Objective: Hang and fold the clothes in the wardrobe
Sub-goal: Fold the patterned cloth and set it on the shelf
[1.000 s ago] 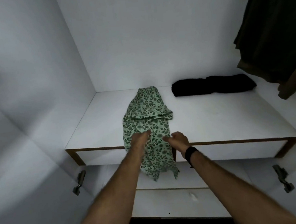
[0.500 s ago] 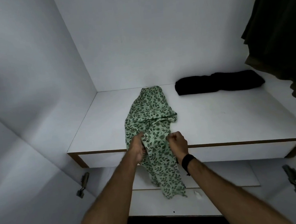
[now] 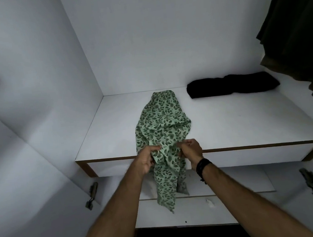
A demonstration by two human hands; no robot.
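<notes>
Head view: both hands pinch a green leaf-print garment [image 3: 162, 129] at the shelf [image 3: 239, 125] edge.
Left hand [image 3: 146, 161] and right hand [image 3: 191, 150] each keep a clamped grip on the cloth; its lower end hangs below.

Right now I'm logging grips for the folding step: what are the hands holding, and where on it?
Both the left hand and right hand pinch the green floral garment at its middle, by the shelf front edge.

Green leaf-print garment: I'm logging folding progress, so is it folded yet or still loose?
Still loose. The green leaf-print garment lies rumpled on the shelf, its lower end hanging over the front edge.
</notes>
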